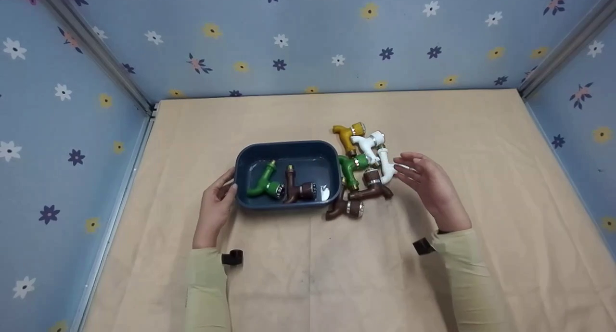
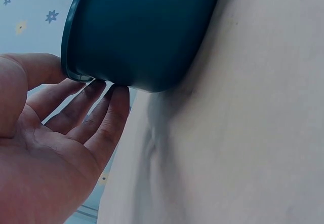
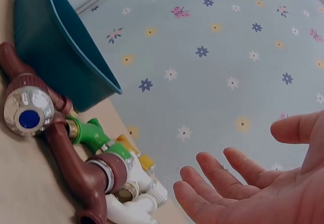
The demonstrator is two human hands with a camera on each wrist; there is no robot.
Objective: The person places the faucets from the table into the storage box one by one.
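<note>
My left hand (image 1: 216, 206) grips the blue tub (image 1: 284, 150), where a green tap (image 1: 263, 181) and a brown tap (image 1: 290, 184) already lie, while my right hand (image 1: 435, 190), loose-fingered, holds nothing just beside the other taps (image 1: 351, 168) on the counter (image 1: 308, 274), perhaps six left outside, though their overlap makes me unsure.

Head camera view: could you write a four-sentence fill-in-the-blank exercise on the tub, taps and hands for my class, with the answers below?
1. In the tub, the green tap lies beside a neighbouring tap that is ____.
2. The number of white taps outside the tub is ____.
3. The topmost tap in this view is ____.
4. The left hand touches the tub, while the right hand holds ____.

Missing words: brown; two; yellow; nothing.
</note>
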